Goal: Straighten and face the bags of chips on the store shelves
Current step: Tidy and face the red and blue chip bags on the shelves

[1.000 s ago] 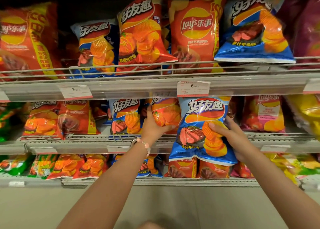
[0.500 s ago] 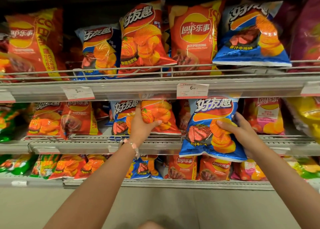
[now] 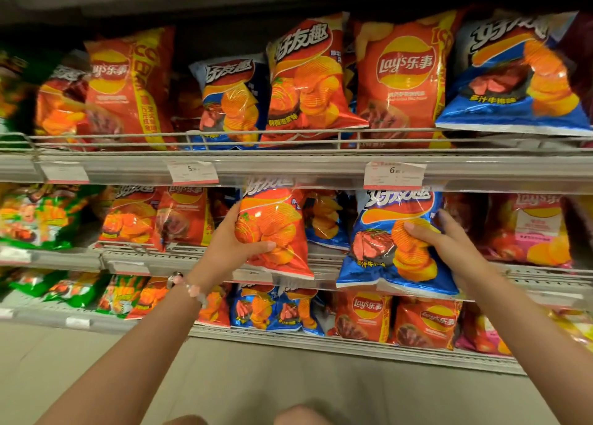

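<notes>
The left hand point(image 3: 231, 248) grips an orange bag point(image 3: 272, 229) of ridged chips by its left side, thumb curled across the front low down and fingers hidden behind; the right hand point(image 3: 449, 248) holds a blue bag point(image 3: 391, 241) the same way from its right side, thumb pressed on the printed chips. Both bags are upright with their fronts toward the aisle, lifted at the front edge of the middle shelf point(image 3: 321, 264), their bottom seams hanging over its rail and their tops tucked just under the price strip of the upper shelf point(image 3: 288, 168). Neither looks set down yet. Between them, further back on the middle shelf, another blue bag point(image 3: 324, 222) leans out of line. Toward the left end of the same shelf, orange and red bags point(image 3: 154, 219) tilt against each other, and on the upper shelf several bags slump forward over the wire rail at different angles. The bottom shelf point(image 3: 353, 341) also holds a jumbled row. Facing seems barely begun: two bags in hand, most of the rest still crooked. The packs are glossy, puffed with air and crinkled, so they would likely slide or tip easily.
</notes>
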The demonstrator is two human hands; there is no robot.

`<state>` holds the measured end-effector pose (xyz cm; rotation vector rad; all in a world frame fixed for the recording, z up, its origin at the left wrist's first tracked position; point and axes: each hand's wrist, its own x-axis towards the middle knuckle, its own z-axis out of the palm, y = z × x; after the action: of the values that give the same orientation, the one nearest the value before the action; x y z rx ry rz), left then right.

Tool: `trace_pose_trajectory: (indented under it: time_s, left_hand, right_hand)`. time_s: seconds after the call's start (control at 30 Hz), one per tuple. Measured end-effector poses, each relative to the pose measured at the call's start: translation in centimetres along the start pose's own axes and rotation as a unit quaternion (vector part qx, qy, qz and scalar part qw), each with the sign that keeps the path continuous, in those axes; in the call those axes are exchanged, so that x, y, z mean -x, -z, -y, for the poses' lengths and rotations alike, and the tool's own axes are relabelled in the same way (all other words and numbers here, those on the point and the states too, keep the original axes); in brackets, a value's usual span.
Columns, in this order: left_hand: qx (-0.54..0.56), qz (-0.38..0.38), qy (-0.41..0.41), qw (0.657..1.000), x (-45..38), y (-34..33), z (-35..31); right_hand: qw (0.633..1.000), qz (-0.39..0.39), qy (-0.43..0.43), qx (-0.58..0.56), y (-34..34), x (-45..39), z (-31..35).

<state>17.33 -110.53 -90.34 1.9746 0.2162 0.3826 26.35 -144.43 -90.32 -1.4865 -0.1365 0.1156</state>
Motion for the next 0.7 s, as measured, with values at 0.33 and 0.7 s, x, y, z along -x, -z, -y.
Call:
trace_pose_trajectory:
  time_s: [0.33,0.7]
  left_hand:
    - [-0.048,-0.036,0.02,0.998,2.5,7.5,2.2]
    - [-0.046,-0.087,-0.053,0.994,1.1,10.3,6.5]
  right_hand:
    - [0.999,0.005,-0.022,0.029,-6.1,-3.6,-0.9]
    - [0.99,-0.052,-0.01,0.131,-11.3,-7.5,-3.2]
